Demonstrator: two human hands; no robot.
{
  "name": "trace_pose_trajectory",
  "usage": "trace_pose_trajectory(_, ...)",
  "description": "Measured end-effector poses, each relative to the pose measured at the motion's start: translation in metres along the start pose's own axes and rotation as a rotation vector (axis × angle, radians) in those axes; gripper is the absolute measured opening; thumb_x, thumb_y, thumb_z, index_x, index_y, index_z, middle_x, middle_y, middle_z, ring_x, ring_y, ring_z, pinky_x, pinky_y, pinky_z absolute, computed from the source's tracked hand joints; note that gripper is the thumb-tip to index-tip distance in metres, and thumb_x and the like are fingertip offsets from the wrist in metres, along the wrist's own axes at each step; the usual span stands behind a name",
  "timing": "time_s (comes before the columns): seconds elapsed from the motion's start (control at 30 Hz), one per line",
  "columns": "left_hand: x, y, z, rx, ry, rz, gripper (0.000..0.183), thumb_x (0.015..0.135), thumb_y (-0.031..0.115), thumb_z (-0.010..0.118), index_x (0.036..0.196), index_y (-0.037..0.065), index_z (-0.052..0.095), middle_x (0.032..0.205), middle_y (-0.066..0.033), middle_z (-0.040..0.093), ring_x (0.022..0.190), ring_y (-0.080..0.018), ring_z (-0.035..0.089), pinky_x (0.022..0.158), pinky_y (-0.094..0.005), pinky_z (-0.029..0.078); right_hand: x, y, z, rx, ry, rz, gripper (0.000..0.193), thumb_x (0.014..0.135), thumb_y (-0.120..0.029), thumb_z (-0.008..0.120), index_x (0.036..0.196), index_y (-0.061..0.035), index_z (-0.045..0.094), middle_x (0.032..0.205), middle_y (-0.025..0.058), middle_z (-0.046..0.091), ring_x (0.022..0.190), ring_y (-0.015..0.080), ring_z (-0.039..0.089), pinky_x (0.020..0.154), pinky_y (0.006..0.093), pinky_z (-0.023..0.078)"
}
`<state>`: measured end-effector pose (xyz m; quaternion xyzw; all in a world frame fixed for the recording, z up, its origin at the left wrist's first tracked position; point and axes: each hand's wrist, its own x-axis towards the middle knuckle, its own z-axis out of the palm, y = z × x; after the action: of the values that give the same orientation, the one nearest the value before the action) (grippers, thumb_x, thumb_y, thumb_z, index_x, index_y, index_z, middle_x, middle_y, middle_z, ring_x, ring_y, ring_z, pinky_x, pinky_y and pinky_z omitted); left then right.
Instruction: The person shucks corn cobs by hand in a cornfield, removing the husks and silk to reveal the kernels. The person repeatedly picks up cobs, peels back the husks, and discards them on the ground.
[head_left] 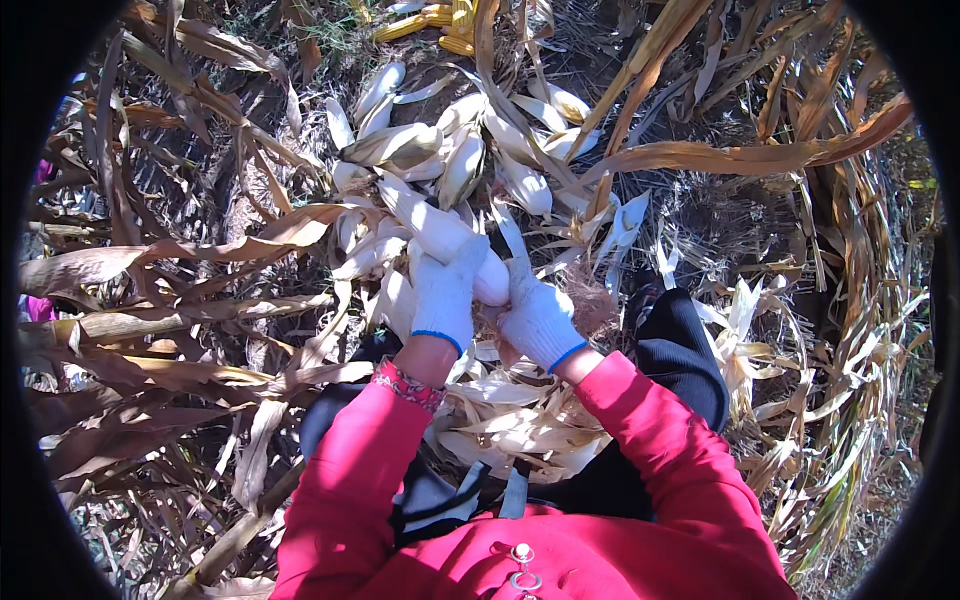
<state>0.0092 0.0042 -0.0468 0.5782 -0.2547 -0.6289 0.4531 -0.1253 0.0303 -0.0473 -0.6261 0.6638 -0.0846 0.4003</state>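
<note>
An ear of corn (425,221) in its pale husk slants across the middle, its near rounded end low between my hands. My left hand (446,292), in a white knit glove with a blue cuff, is wrapped round it. My right hand (540,316), gloved alike, is closed at the near end of the same ear, with reddish-brown silk beside it. Its fingertips are partly hidden, and a strip of pale husk (510,232) rises just beyond them. Just past my hands lies a heap of unhusked ears (463,165).
Several bare yellow cobs (403,27) lie at the far edge. Dry corn stalks (120,322) crowd the left, and a long brown leaf (720,158) arches across the right. Loose husks (528,425) are piled between my legs, with more dried leaves (860,360) at far right.
</note>
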Motion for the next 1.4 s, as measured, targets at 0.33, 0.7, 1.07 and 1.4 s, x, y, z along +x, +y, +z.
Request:
trace_pose_trajectory(0.33,0.004,0.002,-0.002,0.163,-0.029,0.054,0.043,0.094,0.022,0.070,0.126,-0.001,0.055,0.105,-0.0098,0.065,0.085,-0.0184,0.067,0.074,-0.0345,0.056,-0.017,0.002,0.040,0.419,-0.254,0.219,0.032,0.083,-0.022,0.065,0.105,0.0006,0.069,0.091,0.0270,0.072,0.089,0.0401,0.072,0.077,0.0448,0.057)
trace_pose_trajectory(0.7,0.000,0.003,-0.008,0.560,-0.375,-0.089,0.067,0.079,0.039,0.082,0.123,-0.006,0.059,0.106,-0.0137,0.069,0.093,-0.0230,0.068,0.079,-0.0355,0.056,-0.041,0.008,0.013,-0.340,-0.496,-0.160,0.031,0.087,-0.032,0.062,0.097,-0.0052,0.075,0.095,0.0189,0.073,0.093,0.0367,0.072,0.082,0.0464,0.057)
trace_pose_trajectory(1.07,0.011,0.016,-0.023,-0.423,-0.170,-0.196,0.037,0.098,0.039,0.059,0.116,0.006,0.060,0.102,-0.0134,0.067,0.092,-0.0295,0.067,0.084,-0.0475,0.057,-0.032,0.029,-0.040,-0.393,-0.318,-0.427,0.041,0.084,-0.027,0.067,0.119,-0.0064,0.060,0.088,0.0178,0.071,0.082,0.0388,0.070,0.072,0.0499,0.056)
trace_pose_trajectory(1.4,0.018,-0.008,-0.028,-0.548,-0.295,-0.414,0.038,0.095,0.042,0.064,0.118,0.011,0.062,0.108,-0.0077,0.068,0.100,-0.0244,0.066,0.085,-0.0411,0.056,-0.029,0.011,-0.060,-0.242,-0.236,-0.494,0.041,0.079,-0.030,0.071,0.117,-0.0167,0.065,0.101,0.0145,0.072,0.093,0.0360,0.069,0.081,0.0448,0.056)
